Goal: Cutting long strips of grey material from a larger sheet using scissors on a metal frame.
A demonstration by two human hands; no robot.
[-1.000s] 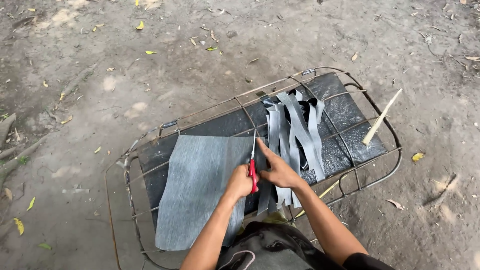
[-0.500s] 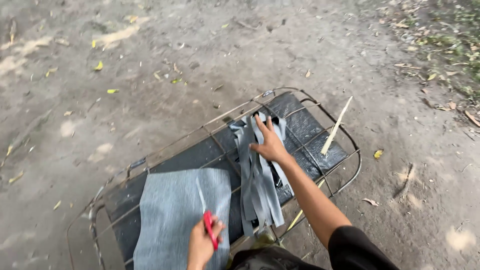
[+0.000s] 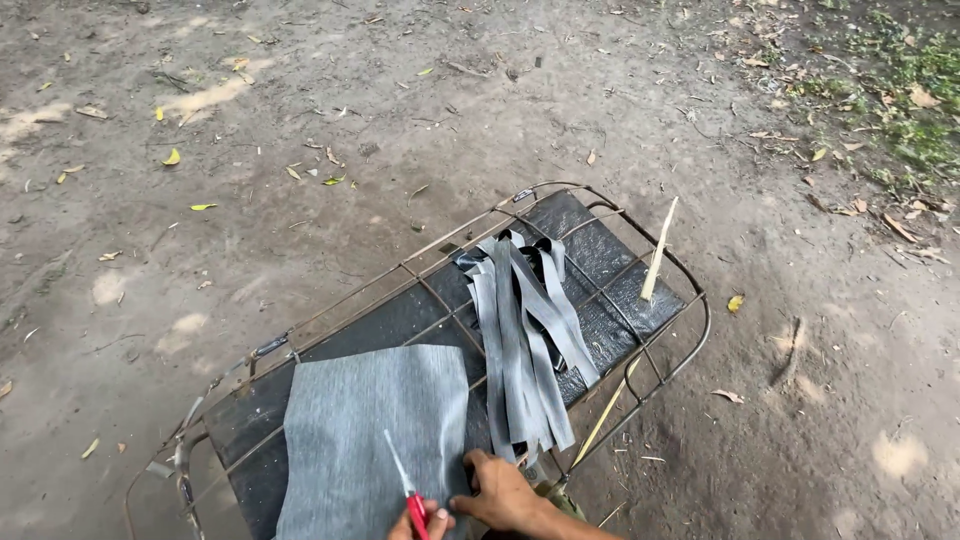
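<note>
We note a wire rack (image 3: pixel 690 300) lying flat on bare ground (image 3: pixel 300 120), carrying a black padded sheet (image 3: pixel 610 260) as the work surface. Done so far, judging from the layout: a bundle of grey fabric strips (image 3: pixel 525 340) lies in a loose fan, up and away from our right fingers, its lower ends just beside them. Left to do, as we read it: a large uncut grey fabric piece (image 3: pixel 370 430) lies directly ahead of and to the left of both sets of fingers; it looks whole apart from its right edge, so we judge most of the cutting is not yet done. Our left hand (image 3: pixel 420 522) is clenched around the red handle of a pair of scissors (image 3: pixel 405 485), whose pale blade points up and left over the fabric piece. Our right hand (image 3: pixel 505 495) rests flat, fingers (image 3: pixel 478 462) spread and released, pressing on the fabric's right edge near the strips. A pale stick (image 3: pixel 660 250) lies across the rack well beyond the strips. Hard to make out: both wrists are cut off by the lower frame edge; the scissors' second blade cannot be distinguished; the fabric's lower edge runs out of view; the strip count is uncertain because they overlap.
</note>
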